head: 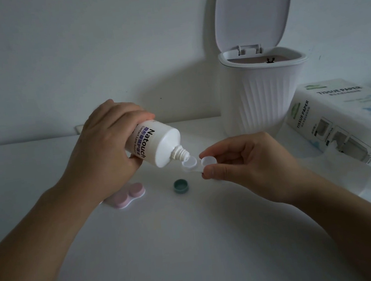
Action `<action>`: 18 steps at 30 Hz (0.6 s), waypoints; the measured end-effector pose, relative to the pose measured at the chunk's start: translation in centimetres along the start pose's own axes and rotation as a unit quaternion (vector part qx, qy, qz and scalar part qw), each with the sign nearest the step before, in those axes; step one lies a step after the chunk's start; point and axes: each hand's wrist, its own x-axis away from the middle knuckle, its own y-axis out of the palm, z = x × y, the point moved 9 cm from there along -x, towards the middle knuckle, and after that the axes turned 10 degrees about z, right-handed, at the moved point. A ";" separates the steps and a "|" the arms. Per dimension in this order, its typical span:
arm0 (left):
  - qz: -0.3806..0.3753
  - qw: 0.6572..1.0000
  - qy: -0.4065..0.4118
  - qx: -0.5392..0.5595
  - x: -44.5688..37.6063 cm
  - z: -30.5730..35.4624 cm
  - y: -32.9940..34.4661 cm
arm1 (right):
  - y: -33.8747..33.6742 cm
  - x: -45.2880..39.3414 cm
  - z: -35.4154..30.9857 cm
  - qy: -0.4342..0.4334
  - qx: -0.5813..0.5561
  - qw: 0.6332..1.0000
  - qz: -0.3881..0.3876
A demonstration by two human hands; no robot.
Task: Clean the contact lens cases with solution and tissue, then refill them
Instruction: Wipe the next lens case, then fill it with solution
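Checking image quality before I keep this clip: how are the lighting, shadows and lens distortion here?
Head view: dim, bluish light, no glare; the bin casts a soft shadow leftward on the wall; the table's back edge bows from the wide angle; the left hand, bottle and clear case in the right hand stay readable.

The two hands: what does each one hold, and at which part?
Left hand holds the solution bottle around its body. Right hand pinches the open white lens case at its right well.
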 end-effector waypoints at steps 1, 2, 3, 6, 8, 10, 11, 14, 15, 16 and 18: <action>0.003 1.000 0.002 -0.001 0.0 0.0 0.0 | 0.0 0.0 0.0 0.000 0.001 1.000 0.000; 0.004 1.000 0.005 -0.002 0.0 0.1 0.0 | 0.0 0.0 0.1 0.001 0.001 1.000 -0.001; 0.005 1.000 0.008 -0.002 0.0 0.1 0.0 | 0.0 0.0 0.1 0.002 -0.002 1.000 -0.001; 0.005 1.000 0.012 -0.004 0.0 0.1 0.1 | 0.1 0.0 0.3 0.003 -0.004 1.000 -0.003; 0.007 1.000 0.013 -0.003 0.1 0.1 0.0 | 0.1 0.0 0.3 0.002 -0.002 1.000 -0.004; 0.009 1.000 0.013 -0.004 0.0 0.1 -0.1 | 0.1 0.0 0.2 -0.001 0.001 1.000 -0.005; 0.011 1.000 0.014 -0.005 0.0 0.2 -0.1 | 0.1 0.0 0.2 -0.001 0.001 1.000 -0.004; 0.013 1.000 0.016 -0.004 0.0 0.2 -0.1 | 0.2 0.0 0.3 0.000 -0.002 1.000 -0.004; 0.013 1.000 0.016 -0.004 0.0 0.2 -0.1 | 0.2 0.0 0.3 0.000 -0.001 1.000 -0.004; 0.012 1.000 0.017 -0.004 0.0 0.2 -0.1 | 0.2 0.0 0.3 0.001 0.000 1.000 -0.005; 0.013 1.000 0.017 -0.005 0.0 0.2 -0.2 | 0.3 0.0 0.4 0.005 0.002 1.000 -0.005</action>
